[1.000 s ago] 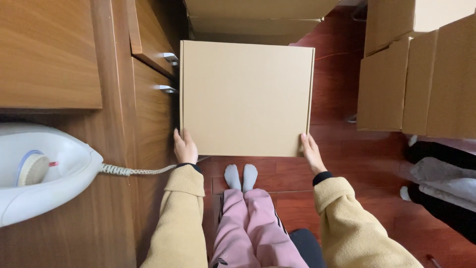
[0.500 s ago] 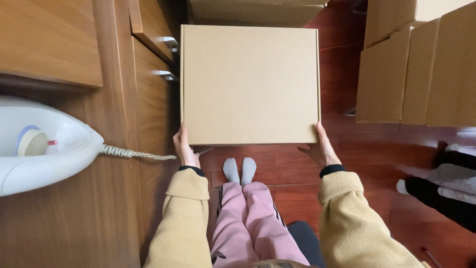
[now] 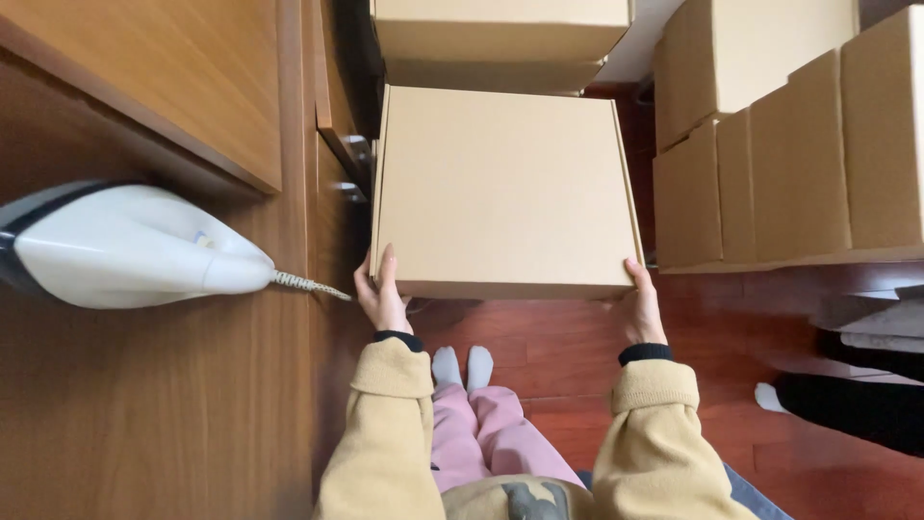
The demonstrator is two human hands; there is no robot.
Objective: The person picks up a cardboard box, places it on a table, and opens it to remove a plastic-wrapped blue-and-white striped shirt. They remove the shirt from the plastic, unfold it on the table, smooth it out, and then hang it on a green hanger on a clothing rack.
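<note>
Flat brown box (image 3: 505, 188), lid side up, held out level in front of the person, above the red wood floor (image 3: 549, 347). Closed, plain, no marks.

Left hand (image 3: 383, 297) grips the box's near left corner, fingers up along the left edge, thumb under the near edge. Right hand (image 3: 643, 306) grips the near right corner, fingers pressed to the right side. Both sleeves (image 3: 390, 433) mustard yellow with black cuffs.

Below the box: pink trousers (image 3: 491, 433) and grey socks (image 3: 460, 366) on the floor, between the two arms.

Far of the held box, a second box (image 3: 500, 39) of the same brown sits just beyond it; whether they touch cannot be told. Right of the box, a stack of cartons (image 3: 789, 144) standing upright, near the box but apart from it.

Left: wooden cabinet (image 3: 192, 96) with a metal handle (image 3: 354, 144) just beside the box's left edge. A white iron (image 3: 125, 252) lies on the wood surface, its braided cord (image 3: 308, 285) running right toward the left hand.

Far right, near edge: a dark trouser leg and white sock (image 3: 770, 397) of another person.
</note>
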